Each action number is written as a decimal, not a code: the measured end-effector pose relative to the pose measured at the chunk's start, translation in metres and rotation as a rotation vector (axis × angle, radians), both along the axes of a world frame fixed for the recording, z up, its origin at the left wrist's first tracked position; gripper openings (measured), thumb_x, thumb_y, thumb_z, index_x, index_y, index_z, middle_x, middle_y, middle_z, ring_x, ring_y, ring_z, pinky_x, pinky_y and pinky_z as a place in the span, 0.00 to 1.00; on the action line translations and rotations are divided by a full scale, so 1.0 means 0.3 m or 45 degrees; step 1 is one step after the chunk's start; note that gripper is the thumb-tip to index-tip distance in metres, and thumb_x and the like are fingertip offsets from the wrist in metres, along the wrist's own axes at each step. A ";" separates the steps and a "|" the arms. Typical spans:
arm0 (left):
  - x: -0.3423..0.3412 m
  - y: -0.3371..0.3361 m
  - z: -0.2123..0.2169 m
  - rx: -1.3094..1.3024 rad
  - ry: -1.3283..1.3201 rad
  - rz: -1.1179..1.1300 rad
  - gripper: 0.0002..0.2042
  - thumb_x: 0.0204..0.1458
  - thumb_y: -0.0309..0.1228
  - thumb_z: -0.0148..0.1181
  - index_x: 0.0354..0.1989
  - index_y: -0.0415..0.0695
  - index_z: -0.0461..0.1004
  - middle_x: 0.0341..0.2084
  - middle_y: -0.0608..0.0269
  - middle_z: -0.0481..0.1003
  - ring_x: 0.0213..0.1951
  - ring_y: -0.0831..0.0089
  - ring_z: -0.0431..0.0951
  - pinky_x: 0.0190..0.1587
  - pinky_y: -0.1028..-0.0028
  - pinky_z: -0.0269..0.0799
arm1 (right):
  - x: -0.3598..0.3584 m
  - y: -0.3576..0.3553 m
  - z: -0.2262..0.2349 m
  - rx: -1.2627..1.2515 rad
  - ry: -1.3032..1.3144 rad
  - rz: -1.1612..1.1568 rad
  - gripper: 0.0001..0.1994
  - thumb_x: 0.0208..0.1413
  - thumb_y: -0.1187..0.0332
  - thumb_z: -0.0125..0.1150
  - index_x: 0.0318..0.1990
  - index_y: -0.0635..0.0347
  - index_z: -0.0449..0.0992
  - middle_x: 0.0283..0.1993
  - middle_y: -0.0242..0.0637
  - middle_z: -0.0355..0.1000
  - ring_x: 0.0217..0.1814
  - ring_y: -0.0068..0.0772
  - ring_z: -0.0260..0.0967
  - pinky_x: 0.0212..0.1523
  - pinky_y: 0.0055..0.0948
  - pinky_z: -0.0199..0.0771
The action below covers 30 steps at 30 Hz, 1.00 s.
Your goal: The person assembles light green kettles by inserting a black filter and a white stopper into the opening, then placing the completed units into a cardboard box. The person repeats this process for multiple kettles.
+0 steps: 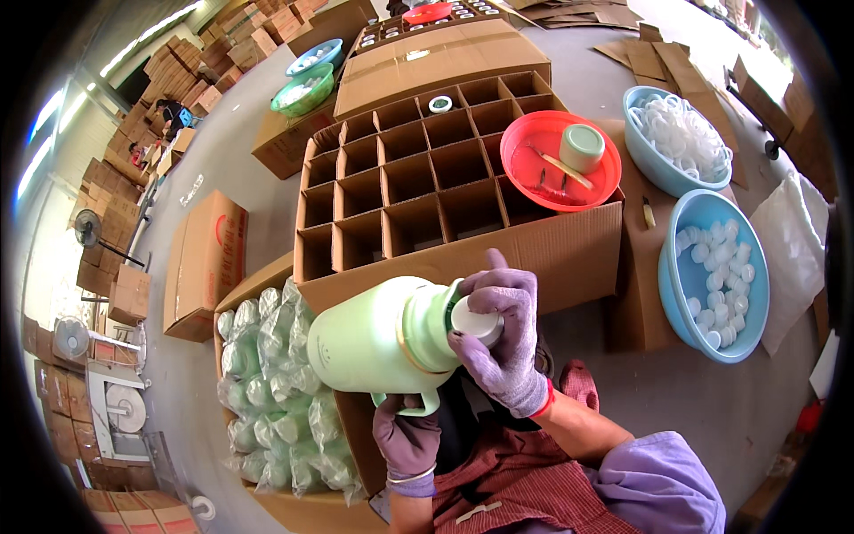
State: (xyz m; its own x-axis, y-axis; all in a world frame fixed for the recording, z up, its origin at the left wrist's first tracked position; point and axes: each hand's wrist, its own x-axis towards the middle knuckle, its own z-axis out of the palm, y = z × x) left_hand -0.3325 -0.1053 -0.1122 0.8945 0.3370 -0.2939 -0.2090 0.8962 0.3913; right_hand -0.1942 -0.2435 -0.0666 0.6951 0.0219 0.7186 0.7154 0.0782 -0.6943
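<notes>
Bottle: one pale green bottle (378, 338), lying sideways near the person, between both hands.
Left hand (407, 438): gloved, closed around the bottle's handle from below.
Right hand (503, 334): gloved, fingers clamped on a white cap (474, 320) at the bottle's mouth.
Divided carton (427, 178): one, just beyond the bottle, its cells mostly bare.
Red basin (559, 162): one, resting on the carton's right corner, holding a green lid (582, 146).
Blue basins: two at right, the far one (676, 138) with white rings, the near one (716, 271) with white caps.
Wrapped bottles (276, 392): many, in a box at left; count unclear.

Pale-green bottle (374, 338) — purple gloves
</notes>
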 end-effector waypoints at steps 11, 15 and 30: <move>0.043 -0.037 0.019 0.022 0.126 0.066 0.12 0.60 0.25 0.51 0.51 0.40 0.71 0.40 0.62 0.76 0.38 0.72 0.76 0.46 0.67 0.78 | 0.012 0.036 0.035 0.514 0.623 0.120 0.19 0.70 0.64 0.43 0.61 0.68 0.67 0.61 0.51 0.70 0.67 0.43 0.65 0.69 0.37 0.59; 0.042 -0.013 -0.006 -0.039 -0.085 -0.005 0.11 0.57 0.23 0.52 0.48 0.41 0.72 0.45 0.62 0.77 0.40 0.70 0.78 0.46 0.71 0.79 | -0.019 0.016 -0.075 0.022 0.112 0.006 0.26 0.64 0.69 0.47 0.68 0.72 0.60 0.71 0.59 0.56 0.73 0.58 0.55 0.72 0.43 0.53; 0.107 0.096 -0.027 0.152 -0.109 0.075 0.15 0.57 0.23 0.53 0.53 0.42 0.70 0.42 0.59 0.79 0.41 0.70 0.81 0.49 0.62 0.81 | 0.524 -0.294 -0.082 -0.808 -0.105 -0.598 0.27 0.51 0.58 0.68 0.55 0.62 0.69 0.58 0.53 0.65 0.61 0.60 0.63 0.61 0.54 0.64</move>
State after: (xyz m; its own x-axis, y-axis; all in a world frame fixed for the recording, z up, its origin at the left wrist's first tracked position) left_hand -0.3005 -0.0766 -0.1201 0.8923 0.4174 -0.1721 -0.2967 0.8295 0.4732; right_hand -0.0368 -0.3318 -0.0911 0.6782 0.1622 0.7167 0.6263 -0.6378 -0.4483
